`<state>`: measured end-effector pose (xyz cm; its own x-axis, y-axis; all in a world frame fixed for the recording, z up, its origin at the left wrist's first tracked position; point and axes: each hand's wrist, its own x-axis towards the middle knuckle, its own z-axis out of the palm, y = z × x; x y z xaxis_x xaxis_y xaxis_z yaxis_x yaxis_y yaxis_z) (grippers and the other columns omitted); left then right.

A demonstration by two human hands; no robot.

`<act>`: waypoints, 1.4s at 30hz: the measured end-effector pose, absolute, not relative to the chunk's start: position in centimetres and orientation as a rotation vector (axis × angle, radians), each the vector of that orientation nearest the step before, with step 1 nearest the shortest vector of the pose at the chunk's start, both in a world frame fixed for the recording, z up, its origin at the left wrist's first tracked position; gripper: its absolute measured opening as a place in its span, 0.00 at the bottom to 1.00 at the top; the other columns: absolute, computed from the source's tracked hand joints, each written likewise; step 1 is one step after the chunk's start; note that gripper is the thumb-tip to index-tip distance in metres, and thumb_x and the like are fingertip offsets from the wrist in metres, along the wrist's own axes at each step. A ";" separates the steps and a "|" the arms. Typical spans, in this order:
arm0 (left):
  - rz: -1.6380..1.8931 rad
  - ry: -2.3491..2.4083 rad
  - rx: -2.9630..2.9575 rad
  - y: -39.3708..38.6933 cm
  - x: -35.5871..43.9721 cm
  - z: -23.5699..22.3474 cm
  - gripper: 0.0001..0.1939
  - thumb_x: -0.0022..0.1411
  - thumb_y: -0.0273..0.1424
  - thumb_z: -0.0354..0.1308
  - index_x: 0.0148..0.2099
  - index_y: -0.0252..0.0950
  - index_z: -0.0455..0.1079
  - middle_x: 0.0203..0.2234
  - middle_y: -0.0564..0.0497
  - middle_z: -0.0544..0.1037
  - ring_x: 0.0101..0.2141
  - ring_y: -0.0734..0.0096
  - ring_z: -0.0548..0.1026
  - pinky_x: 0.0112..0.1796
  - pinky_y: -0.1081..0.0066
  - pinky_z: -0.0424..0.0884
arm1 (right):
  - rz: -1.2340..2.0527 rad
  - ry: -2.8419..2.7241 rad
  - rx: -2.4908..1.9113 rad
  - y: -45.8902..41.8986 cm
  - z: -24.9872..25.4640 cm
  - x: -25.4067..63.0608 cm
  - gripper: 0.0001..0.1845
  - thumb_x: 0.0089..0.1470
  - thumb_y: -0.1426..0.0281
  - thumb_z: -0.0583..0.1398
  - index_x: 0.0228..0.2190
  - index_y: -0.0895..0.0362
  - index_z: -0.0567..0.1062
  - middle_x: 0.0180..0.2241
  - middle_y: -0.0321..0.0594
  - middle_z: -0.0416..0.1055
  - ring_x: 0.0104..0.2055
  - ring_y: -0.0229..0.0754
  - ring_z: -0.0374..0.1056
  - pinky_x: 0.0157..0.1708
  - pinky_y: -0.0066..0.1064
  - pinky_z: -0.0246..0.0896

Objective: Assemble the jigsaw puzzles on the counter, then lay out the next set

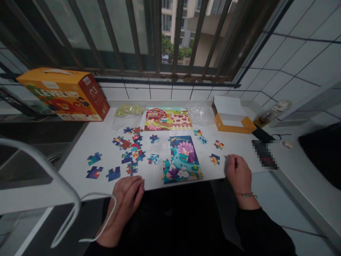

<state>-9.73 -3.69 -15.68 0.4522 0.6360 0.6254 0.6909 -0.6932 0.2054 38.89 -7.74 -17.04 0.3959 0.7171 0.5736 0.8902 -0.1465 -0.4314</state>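
My left hand (126,195) rests at the counter's front edge, fingers curled together, with nothing visible in it. Just above it lie loose jigsaw pieces (114,173) in dark blue, red and teal. On the right, my right hand (239,174) is closed in a loose fist on the counter, nothing showing in it. A single piece with a yellow shape (214,159) lies to its left. Between my hands is a partly assembled jigsaw puzzle (185,161), showing a peacock and white rabbits. A few other pieces (153,159) lie around it.
A farm picture (168,119) lies at the back between two clear plastic bags (128,113). An orange box (66,94) stands back left beside the sink. At right are an opened orange-and-white box (234,124) and a pixelated object (265,154). A white curved tube (48,163) crosses the left foreground.
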 end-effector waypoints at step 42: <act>-1.077 -1.029 -2.928 -2.9 0.2 -16.3 0.05 0.76 0.30 0.61 0.52 0.38 0.73 0.47 0.42 0.82 0.45 0.55 0.81 0.46 0.53 0.83 | 0.107 -1.731 -2.525 13.1 -10.4 32.5 0.24 0.66 0.61 0.67 0.57 0.62 0.74 0.51 0.60 0.80 0.53 0.58 0.78 0.48 0.40 0.68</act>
